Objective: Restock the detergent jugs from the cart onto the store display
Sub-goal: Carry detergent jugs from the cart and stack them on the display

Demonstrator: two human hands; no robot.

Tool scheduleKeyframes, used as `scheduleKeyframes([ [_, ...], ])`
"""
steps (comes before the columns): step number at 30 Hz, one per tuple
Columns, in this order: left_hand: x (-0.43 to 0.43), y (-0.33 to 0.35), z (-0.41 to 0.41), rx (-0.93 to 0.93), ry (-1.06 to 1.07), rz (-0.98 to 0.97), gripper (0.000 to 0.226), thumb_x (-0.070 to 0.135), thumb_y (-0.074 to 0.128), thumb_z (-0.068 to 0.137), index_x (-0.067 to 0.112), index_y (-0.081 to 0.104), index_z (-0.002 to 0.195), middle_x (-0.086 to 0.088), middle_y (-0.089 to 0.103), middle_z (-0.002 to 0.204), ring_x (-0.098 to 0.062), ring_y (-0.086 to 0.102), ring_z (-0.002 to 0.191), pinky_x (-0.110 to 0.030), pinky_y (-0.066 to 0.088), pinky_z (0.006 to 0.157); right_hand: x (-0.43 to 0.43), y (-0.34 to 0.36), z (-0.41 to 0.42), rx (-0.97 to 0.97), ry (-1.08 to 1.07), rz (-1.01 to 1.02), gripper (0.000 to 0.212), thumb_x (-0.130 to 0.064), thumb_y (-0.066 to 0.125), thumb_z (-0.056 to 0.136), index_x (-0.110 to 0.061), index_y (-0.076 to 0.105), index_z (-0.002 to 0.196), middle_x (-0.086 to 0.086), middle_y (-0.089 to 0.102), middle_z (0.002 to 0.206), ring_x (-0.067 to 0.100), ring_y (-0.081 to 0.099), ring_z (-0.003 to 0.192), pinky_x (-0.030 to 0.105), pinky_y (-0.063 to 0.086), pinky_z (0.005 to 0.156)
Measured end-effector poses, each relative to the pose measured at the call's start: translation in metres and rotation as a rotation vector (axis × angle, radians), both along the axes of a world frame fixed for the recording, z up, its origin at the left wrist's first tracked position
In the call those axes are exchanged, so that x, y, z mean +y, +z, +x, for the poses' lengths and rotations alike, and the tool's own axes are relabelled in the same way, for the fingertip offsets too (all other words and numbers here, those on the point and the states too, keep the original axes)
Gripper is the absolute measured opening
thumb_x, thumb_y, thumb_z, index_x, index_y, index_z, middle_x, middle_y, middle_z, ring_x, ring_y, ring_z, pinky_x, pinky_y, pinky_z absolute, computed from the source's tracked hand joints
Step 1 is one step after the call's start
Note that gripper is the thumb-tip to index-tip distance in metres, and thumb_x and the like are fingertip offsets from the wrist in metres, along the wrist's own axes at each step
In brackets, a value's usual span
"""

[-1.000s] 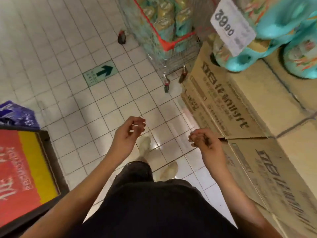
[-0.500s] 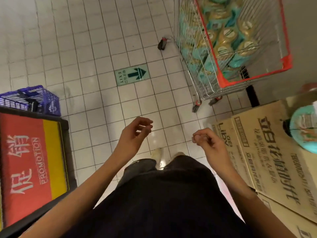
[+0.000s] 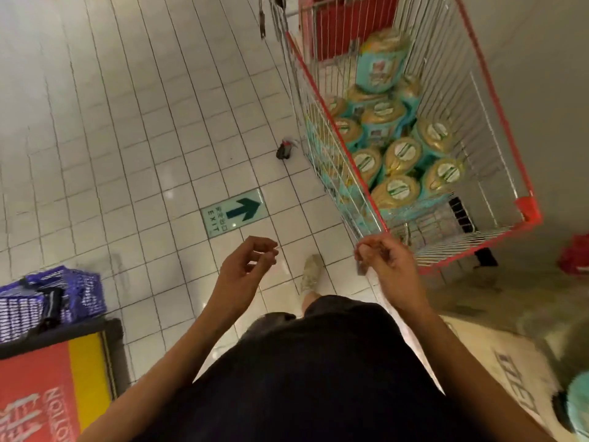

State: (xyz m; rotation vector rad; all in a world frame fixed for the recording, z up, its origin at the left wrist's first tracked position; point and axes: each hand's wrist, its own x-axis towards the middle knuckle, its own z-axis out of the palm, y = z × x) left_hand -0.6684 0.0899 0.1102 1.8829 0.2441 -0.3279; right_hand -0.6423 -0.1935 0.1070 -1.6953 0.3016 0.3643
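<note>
A wire shopping cart point(image 3: 376, 215) with red trim stands ahead on the right. Inside it lie several teal detergent jugs point(image 3: 401, 154) with gold caps, one more jug point(image 3: 379, 68) upright behind them. My left hand point(image 3: 248, 266) hovers over the floor tiles with loosely curled fingers and holds nothing. Just before the cart's near corner, my right hand point(image 3: 385, 263) has its fingers curled into the palm, with nothing visibly in it. The cardboard display box point(image 3: 510, 371) shows at the lower right, with part of a teal jug point(image 3: 578, 406) on it.
A blue basket point(image 3: 47, 298) sits on the floor at the left, above a red and yellow promotion stand point(image 3: 41, 387). A green exit arrow point(image 3: 234, 212) marks the white tiles. A grey wall point(image 3: 541, 90) runs behind the cart; a red object point(image 3: 573, 256) lies at the right edge.
The view has swung left, away from the display boxes and toward the cart, which is now close in front of my right hand. Both hands keep the same raised, curled pose.
</note>
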Motion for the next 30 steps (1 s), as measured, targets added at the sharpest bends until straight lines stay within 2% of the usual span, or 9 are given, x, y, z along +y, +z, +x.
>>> scheduleKeyframes([
  [2, 0.002, 0.005, 0.046, -0.003, -0.002, 0.008, 0.014, 0.033, 0.058, 0.098, 0.031, 0.066, 0.110, 0.015, 0.072, 0.110, -0.015, 0.072, 0.103, -0.045, 0.061, 0.091, 0.000, 0.005, 0.058, -0.015, 0.003, -0.011, 0.006, -0.006, 0.065, 0.101, -0.007, 0.070, 0.105, 0.014, 0.074, 0.098, 0.028, 0.070, 0.092, 0.044, 0.058, 0.088],
  [5, 0.006, 0.009, 0.118, 0.007, -0.033, 0.026, 0.017, 0.030, 0.058, 0.097, 0.027, 0.067, 0.111, 0.011, 0.072, 0.111, -0.017, 0.072, 0.103, -0.042, 0.061, 0.090, -0.005, 0.015, 0.135, -0.040, -0.020, -0.001, 0.006, -0.012, 0.068, 0.100, -0.017, 0.071, 0.103, 0.009, 0.076, 0.099, 0.022, 0.072, 0.096, 0.027, 0.058, 0.089],
  [9, -0.001, 0.009, 0.219, 0.001, -0.117, 0.026, 0.016, 0.024, 0.060, 0.099, 0.031, 0.068, 0.110, 0.013, 0.073, 0.110, -0.013, 0.071, 0.104, -0.037, 0.060, 0.088, -0.016, 0.018, 0.223, -0.084, -0.048, -0.012, 0.012, -0.017, 0.068, 0.099, -0.029, 0.070, 0.096, 0.003, 0.074, 0.095, 0.005, 0.067, 0.086, 0.018, 0.055, 0.076],
  [11, -0.010, 0.008, 0.274, -0.004, -0.183, 0.022, 0.016, 0.034, 0.060, 0.097, 0.032, 0.067, 0.111, 0.015, 0.072, 0.110, -0.010, 0.071, 0.104, -0.035, 0.059, 0.089, -0.022, 0.011, 0.264, -0.077, -0.070, -0.038, 0.009, -0.021, 0.068, 0.100, -0.029, 0.070, 0.096, 0.003, 0.073, 0.095, 0.008, 0.067, 0.087, 0.024, 0.056, 0.072],
  [14, -0.027, 0.004, 0.362, -0.014, -0.283, 0.025, 0.022, 0.049, 0.056, 0.092, 0.037, 0.066, 0.109, 0.013, 0.073, 0.108, -0.015, 0.072, 0.102, -0.039, 0.060, 0.088, -0.031, -0.008, 0.326, -0.040, -0.115, -0.067, 0.005, -0.025, 0.067, 0.100, -0.028, 0.071, 0.098, 0.007, 0.073, 0.099, 0.022, 0.070, 0.098, 0.041, 0.058, 0.088],
  [18, -0.055, -0.013, 0.479, -0.032, -0.440, 0.025, 0.022, 0.041, 0.061, 0.094, 0.029, 0.068, 0.111, 0.011, 0.073, 0.106, -0.016, 0.071, 0.098, -0.043, 0.059, 0.086, -0.048, -0.042, 0.410, 0.051, -0.214, -0.081, 0.010, -0.021, 0.068, 0.101, -0.028, 0.072, 0.095, 0.002, 0.072, 0.096, 0.018, 0.069, 0.092, 0.037, 0.056, 0.087],
  [23, -0.096, -0.040, 0.603, -0.032, -0.632, 0.099, 0.011, 0.019, 0.064, 0.099, 0.027, 0.069, 0.107, 0.012, 0.073, 0.100, -0.009, 0.070, 0.091, -0.022, 0.054, 0.076, -0.081, -0.079, 0.508, 0.136, -0.343, -0.124, 0.007, -0.028, 0.068, 0.094, -0.031, 0.069, 0.088, -0.008, 0.069, 0.082, 0.016, 0.066, 0.083, 0.045, 0.054, 0.082],
  [26, -0.119, -0.061, 0.653, -0.018, -0.709, 0.103, 0.012, 0.019, 0.063, 0.101, 0.028, 0.068, 0.107, 0.016, 0.072, 0.099, -0.006, 0.070, 0.089, -0.016, 0.055, 0.073, -0.103, -0.110, 0.563, 0.172, -0.360, -0.158, 0.012, -0.031, 0.067, 0.096, -0.037, 0.071, 0.086, -0.001, 0.072, 0.086, 0.026, 0.071, 0.090, 0.053, 0.060, 0.089],
  [30, -0.150, -0.112, 0.692, 0.073, -0.786, 0.211, 0.010, 0.027, 0.062, 0.100, 0.031, 0.067, 0.108, 0.014, 0.072, 0.101, -0.008, 0.069, 0.090, -0.029, 0.058, 0.075, -0.132, -0.164, 0.621, 0.265, -0.404, -0.170, 0.005, -0.019, 0.067, 0.100, -0.014, 0.069, 0.101, 0.013, 0.069, 0.102, 0.032, 0.069, 0.097, 0.060, 0.058, 0.095],
])
